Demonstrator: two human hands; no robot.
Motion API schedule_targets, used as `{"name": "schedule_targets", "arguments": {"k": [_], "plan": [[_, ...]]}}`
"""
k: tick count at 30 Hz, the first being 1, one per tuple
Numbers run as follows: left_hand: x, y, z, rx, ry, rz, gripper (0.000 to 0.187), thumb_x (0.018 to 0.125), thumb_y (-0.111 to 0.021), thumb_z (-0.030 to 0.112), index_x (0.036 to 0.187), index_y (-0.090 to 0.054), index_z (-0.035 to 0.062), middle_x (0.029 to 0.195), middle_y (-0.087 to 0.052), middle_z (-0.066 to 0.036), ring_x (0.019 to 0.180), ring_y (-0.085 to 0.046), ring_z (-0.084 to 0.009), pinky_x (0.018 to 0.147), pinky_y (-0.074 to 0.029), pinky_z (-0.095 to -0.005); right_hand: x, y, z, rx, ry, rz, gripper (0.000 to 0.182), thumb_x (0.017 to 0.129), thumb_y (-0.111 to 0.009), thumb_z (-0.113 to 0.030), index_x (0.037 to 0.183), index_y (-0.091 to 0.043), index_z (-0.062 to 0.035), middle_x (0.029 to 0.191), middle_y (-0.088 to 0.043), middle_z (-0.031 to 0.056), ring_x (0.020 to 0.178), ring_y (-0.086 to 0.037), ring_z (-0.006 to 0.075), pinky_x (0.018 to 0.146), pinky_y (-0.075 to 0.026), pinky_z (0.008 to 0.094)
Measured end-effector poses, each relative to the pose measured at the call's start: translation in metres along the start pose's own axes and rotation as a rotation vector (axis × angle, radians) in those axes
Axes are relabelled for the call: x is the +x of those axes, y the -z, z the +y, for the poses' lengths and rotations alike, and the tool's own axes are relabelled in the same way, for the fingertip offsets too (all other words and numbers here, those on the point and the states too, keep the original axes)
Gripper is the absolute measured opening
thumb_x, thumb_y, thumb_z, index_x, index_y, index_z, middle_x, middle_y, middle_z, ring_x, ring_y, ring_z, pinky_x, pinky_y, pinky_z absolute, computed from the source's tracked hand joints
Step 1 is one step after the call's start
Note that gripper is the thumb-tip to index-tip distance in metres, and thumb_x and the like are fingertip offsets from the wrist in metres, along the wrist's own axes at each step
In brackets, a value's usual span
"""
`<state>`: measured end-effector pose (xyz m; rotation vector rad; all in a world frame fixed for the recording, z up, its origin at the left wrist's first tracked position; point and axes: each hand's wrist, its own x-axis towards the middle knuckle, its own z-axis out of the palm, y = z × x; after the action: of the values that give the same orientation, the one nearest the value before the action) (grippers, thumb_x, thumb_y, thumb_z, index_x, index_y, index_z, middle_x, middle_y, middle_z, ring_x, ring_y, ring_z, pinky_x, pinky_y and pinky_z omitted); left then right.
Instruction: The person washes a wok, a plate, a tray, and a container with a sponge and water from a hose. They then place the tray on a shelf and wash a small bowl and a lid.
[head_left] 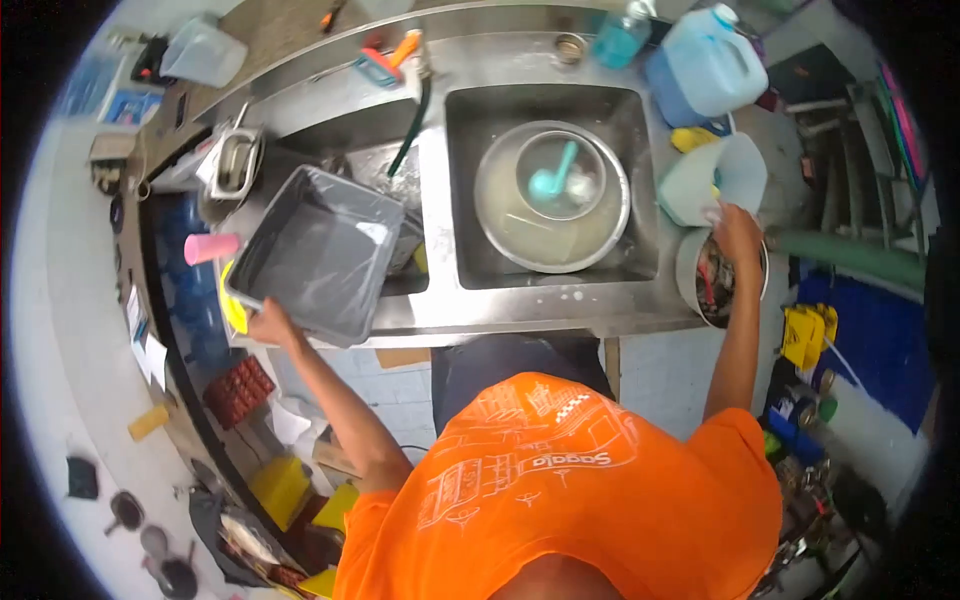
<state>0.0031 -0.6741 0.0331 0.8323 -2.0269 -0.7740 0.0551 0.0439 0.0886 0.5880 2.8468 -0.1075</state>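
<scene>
With twelve straight ahead of the wearer, the left hand [270, 325] is near ten o'clock, its fingers closed on the near left corner of the gray tub [318, 250]. One corner seems a weak hold for so broad a tub: the wrist is best kept firm, and the far side low or propped on the surface [385, 318], so that it does not twist or slide.

The tub spreads from that grip towards one o'clock, over the left basin [403, 288]. A yellow item [235, 310] lies just beside its near left side, and a pink cup [212, 248] a little farther on.

The right hand [738, 235] is between one and two o'clock, fingers drawn narrow at the near edge of the pale container [700, 180]; whether they are closed on it, I cannot tell. The container's body lies towards eleven o'clock from that grip. The pot [686, 270], with a red-handled item [707, 283] in it, is at seven, beneath the wrist; a low, level forearm should avoid knocking it.

Farther out, at twelve, a metal bowl [490, 232] of cloudy water sits in the right basin [462, 190]. The blue jug [700, 65] stands beyond, near one.
</scene>
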Motion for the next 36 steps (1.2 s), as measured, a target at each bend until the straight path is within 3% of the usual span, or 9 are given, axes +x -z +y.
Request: {"name": "schedule_targets", "arguments": {"k": [8,10,14,17,20,24,27,30,36], "plan": [[0.007,-0.043,-0.044,-0.198,0.086,-0.098,0.052,0.062,-0.051,-0.003,0.113,-0.060,-0.0092,0.092,-0.067,-0.008,0.077,-0.059,-0.0162,0.074,-0.047,-0.0291,-0.007,0.021,-0.061,0.011,0.096,0.279,0.045,0.079,-0.072,-0.027,0.117,-0.057,-0.0071,0.109,-0.063,0.0178,0.097,-0.059,0.0380,0.084,-0.046,0.0463],[0.006,-0.059,-0.050,-0.287,0.020,-0.101,0.053,0.063,-0.051,-0.004,0.115,-0.058,-0.0111,0.098,-0.066,-0.011,0.083,-0.060,-0.0180,0.080,-0.046,-0.0285,0.006,0.022,-0.108,0.491,0.272,0.462,0.041,0.081,-0.071,-0.018,0.117,-0.057,-0.0057,0.109,-0.063,0.0157,0.096,-0.061,0.0300,0.084,-0.048,0.0405],[-0.002,-0.077,-0.036,-0.170,0.098,-0.138,0.052,0.063,-0.049,-0.006,0.113,-0.060,-0.0085,0.096,-0.066,-0.010,0.083,-0.061,-0.0185,0.077,-0.047,-0.0285,0.025,-0.001,-0.274,1.144,0.659,0.142,0.037,0.083,-0.069,-0.014,0.117,-0.057,-0.0051,0.102,-0.066,0.0089,0.093,-0.062,0.0180,0.082,-0.050,0.0315],[-0.008,-0.095,-0.036,-0.349,0.264,-0.133,0.049,0.063,-0.047,-0.007,0.110,-0.061,-0.0064,0.095,-0.066,-0.008,0.081,-0.061,-0.0164,0.075,-0.047,-0.0271,0.058,-0.026,-0.391,1.226,0.461,-0.028,0.053,0.084,-0.069,-0.035,0.123,-0.054,-0.0020,0.119,-0.059,0.0143,0.109,-0.058,0.0223,0.089,-0.047,0.0347],[-0.016,-0.128,-0.107,-0.558,0.332,-0.223,0.054,0.064,-0.047,-0.008,0.117,-0.058,-0.0054,0.099,-0.066,-0.009,0.084,-0.060,-0.0157,0.076,-0.047,-0.0261,0.107,-0.040,-0.465,1.352,0.091,0.257,0.073,0.078,-0.072,-0.045,0.128,-0.046,0.0023,0.120,-0.058,0.0172,0.110,-0.055,0.0245,0.098,-0.039,0.0351],[-0.035,-0.139,-0.138,-0.535,0.509,-0.289,0.065,0.066,-0.049,-0.006,0.130,-0.050,-0.0043,0.108,-0.063,-0.010,0.091,-0.060,-0.0160,0.082,-0.045,-0.0244,0.161,-0.040,-0.476,1.455,0.189,0.050,0.025,0.081,-0.066,-0.029,0.094,-0.064,-0.0076,0.084,-0.061,0.0001,0.079,-0.054,0.0113,0.074,-0.041,0.0294],[-0.034,-0.151,-0.161,-0.294,0.456,-0.325,0.068,0.066,-0.052,0.001,0.133,-0.046,-0.0046,0.108,-0.065,-0.013,0.092,-0.062,-0.0207,0.085,-0.046,-0.0290,0.167,-0.042,-0.468,1.282,0.173,0.097,0.019,0.079,-0.063,-0.024,0.084,-0.062,-0.0053,0.070,-0.055,0.0000,0.064,-0.049,0.0122,0.058,-0.038,0.0330],[-0.042,-0.174,-0.213,-0.233,0.492,-0.354,0.064,0.064,-0.054,0.005,0.127,-0.050,-0.0053,0.105,-0.065,-0.019,0.095,-0.064,-0.0300,0.087,-0.047,-0.0361,0.159,-0.011,-0.454,1.214,0.084,-0.191,0.025,0.081,-0.060,-0.024,0.095,-0.060,-0.0036,0.096,-0.060,0.0070,0.097,-0.056,0.0201,0.082,-0.051,0.0405],[-0.017,-0.163,-0.169,0.467,0.845,-0.532,0.052,0.064,-0.059,0.009,0.113,-0.054,-0.0080,0.095,-0.065,-0.022,0.090,-0.063,-0.0395,0.087,-0.048,-0.0411,0.167,0.029,-0.446,0.976,0.130,-0.435,0.040,0.082,-0.053,-0.021,0.116,-0.054,-0.0004,0.106,-0.063,0.0066,0.106,-0.054,0.0198,0.081,-0.057,0.0380]]}}
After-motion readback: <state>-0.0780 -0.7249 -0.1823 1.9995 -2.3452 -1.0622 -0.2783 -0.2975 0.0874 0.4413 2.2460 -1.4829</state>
